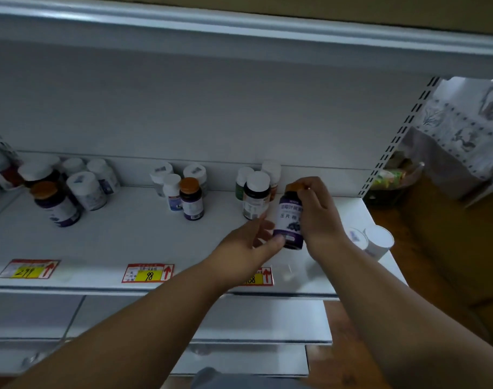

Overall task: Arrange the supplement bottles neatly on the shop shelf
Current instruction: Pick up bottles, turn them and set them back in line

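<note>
The shop shelf [105, 242] looks like smooth, matt, white-painted metal. At its right end stands a perforated metal upright [399, 136]. On it, the purple-labelled bottle [288, 220] held above the front edge seems glossy dark plastic with a smooth paper label and an orange plastic cap. Paper price tags [148, 273] lie along the shelf's front. Right of the shelf, the floor [425, 237] looks like wood.

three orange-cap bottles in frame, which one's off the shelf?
The purple-label bottle at right: the right hand grips it by its side and orange cap, and the left hand pinches its base. The other two orange-capped bottles stand untouched on the shelf.
</note>
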Demonstrator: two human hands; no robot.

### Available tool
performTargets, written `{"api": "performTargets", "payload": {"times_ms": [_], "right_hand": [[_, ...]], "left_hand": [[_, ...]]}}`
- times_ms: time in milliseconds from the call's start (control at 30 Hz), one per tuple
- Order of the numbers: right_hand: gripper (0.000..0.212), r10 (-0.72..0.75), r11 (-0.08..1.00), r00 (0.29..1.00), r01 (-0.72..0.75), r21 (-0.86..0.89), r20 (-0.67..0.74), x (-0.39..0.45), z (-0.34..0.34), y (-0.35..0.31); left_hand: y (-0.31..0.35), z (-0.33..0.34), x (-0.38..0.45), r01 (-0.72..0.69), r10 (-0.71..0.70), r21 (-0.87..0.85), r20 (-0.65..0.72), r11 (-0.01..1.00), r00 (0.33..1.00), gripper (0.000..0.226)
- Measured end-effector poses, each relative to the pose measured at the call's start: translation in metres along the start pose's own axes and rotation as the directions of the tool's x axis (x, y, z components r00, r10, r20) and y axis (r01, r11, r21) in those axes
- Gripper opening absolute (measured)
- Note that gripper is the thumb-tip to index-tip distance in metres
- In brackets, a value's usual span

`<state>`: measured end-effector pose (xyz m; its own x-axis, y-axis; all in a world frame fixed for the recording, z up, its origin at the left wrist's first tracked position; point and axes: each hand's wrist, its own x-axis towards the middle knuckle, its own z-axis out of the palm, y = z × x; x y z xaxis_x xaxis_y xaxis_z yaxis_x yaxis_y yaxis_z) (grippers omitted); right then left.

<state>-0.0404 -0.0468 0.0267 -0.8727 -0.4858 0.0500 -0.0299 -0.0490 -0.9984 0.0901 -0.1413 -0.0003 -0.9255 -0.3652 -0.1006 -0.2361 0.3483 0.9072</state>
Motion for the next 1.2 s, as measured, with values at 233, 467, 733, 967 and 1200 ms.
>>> {"api": "performTargets", "payload": {"times_ms": [233, 467, 733, 967, 1200], "right_hand": [[0.026, 0.079, 0.976, 0.913, 0.011, -0.217, 0.399, -0.019, 0.001, 0.016], [0.025, 0.054, 0.931, 0.865, 0.137, -0.339, 0.500, -0.045, 0.012, 0.025], [0.031, -0.025, 0.899, 0.911, 0.200, -0.389, 0.411, -0.058, 0.052, 0.018], [0.033, -0.104, 0.861, 0.928, 0.264, -0.434, 0.358, -0.065, 0.124, 0.027], [0.039, -0.116, 0.737, 0.853, 0.417, -0.531, 0.509, -0.072, 0.213, 0.043]], "left_hand": [[-0.015, 0.017, -0.042, 0.107, -0.147, -0.214, -0.179, 0.971, 0.973, 0.036], [-0.043, 0.022, -0.080, 0.131, -0.149, -0.083, -0.279, 0.988, 0.949, 0.044], [-0.075, -0.029, -0.088, 0.101, -0.051, 0.174, -0.271, 0.980, 0.961, 0.068], [-0.115, -0.115, -0.089, 0.044, 0.148, 0.492, -0.345, 0.870, 0.927, 0.080], [-0.162, -0.176, -0.081, 0.031, 0.100, 0.689, -0.149, 0.725, 0.984, 0.091]]}}
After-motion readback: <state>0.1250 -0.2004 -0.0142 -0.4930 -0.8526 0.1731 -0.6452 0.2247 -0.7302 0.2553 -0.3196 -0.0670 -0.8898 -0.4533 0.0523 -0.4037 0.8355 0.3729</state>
